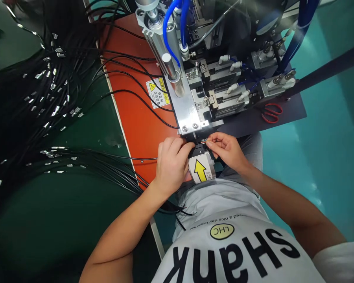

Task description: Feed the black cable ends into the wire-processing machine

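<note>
- Head view, hands: the left hand point(171, 162) is closed over a black cable point(137, 158), grip partly hidden; the right hand point(226, 151) pinches thin coloured wires point(203, 142), thumb against fingertips.
- Position: the wires lie at the front edge of the pneumatic machine point(188, 112), just beyond the arrow label point(201, 169).
- Hazard: fingertips are close to the mechanism; unintended actuation could pinch them.
- Hazard: uneven pull between the hands could bend or misalign the fine wires.
- Hazard: adjacent cables point(106, 163) could snag and drag the held one.
- Markings: the arrow label reads 运行, remainder unclear. The warning label point(158, 92) bears a triangle and appears to read 请定期保养设备. The T-shirt point(236, 251) reads "SHank", "LHC" and "a nice day together".
</note>
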Motion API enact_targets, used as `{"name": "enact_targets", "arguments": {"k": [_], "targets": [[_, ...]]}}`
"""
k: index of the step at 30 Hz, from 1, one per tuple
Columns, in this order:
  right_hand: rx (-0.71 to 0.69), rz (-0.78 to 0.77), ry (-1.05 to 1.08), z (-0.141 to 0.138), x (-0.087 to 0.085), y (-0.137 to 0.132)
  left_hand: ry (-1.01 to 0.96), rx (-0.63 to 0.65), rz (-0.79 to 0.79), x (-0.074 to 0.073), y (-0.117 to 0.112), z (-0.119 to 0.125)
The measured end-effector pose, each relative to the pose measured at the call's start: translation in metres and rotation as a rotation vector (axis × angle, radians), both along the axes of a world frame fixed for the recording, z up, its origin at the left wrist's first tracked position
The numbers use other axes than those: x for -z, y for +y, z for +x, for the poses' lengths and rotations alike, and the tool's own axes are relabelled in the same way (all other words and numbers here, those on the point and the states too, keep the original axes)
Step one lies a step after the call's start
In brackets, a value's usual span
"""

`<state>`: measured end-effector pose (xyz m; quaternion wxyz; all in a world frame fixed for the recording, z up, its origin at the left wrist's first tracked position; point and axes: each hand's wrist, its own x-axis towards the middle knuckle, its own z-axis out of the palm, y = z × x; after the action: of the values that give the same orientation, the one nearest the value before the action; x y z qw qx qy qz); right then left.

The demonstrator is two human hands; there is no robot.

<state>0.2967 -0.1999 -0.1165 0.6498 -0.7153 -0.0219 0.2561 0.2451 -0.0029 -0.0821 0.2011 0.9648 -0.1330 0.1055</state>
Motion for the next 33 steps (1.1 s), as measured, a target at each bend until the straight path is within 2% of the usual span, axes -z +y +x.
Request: {"name": "enact_targets", "arguments": {"k": [4, 7, 9, 13, 18, 22, 29, 33], "targets": [[0.022, -0.227, -0.324, -0.006, -0.009, -0.004, -0.002, -0.014, 0.016, 0.0, -0.003, -0.005], [-0.015, -0.273, -0.451, -0.01, -0.013, -0.005, 0.06, 0.011, -0.072, -0.002, -0.002, -0.006], [0.01, -0.218, -0.362, -0.008, -0.011, -0.004, 0.117, 0.011, -0.142, -0.005, 0.001, -0.008], [0.077, -0.031, -0.02, 0.002, -0.003, 0.001, 0.188, -0.022, -0.204, -0.01, 0.012, -0.02], [0.083, 0.089, 0.158, 0.01, -0.001, 0.007, 0.125, -0.05, -0.051, -0.003, 0.027, -0.048], [0.079, 0.162, 0.291, 0.012, -0.005, 0.008, 0.108, 0.011, 0.063, 0.003, 0.039, -0.053], [0.048, 0.167, 0.325, 0.014, -0.007, 0.007, 0.167, 0.147, 0.072, 0.004, 0.064, -0.04], [0.043, 0.125, 0.301, 0.01, -0.004, -0.008, 0.15, 0.176, 0.071, 0.005, 0.068, -0.042]]}}
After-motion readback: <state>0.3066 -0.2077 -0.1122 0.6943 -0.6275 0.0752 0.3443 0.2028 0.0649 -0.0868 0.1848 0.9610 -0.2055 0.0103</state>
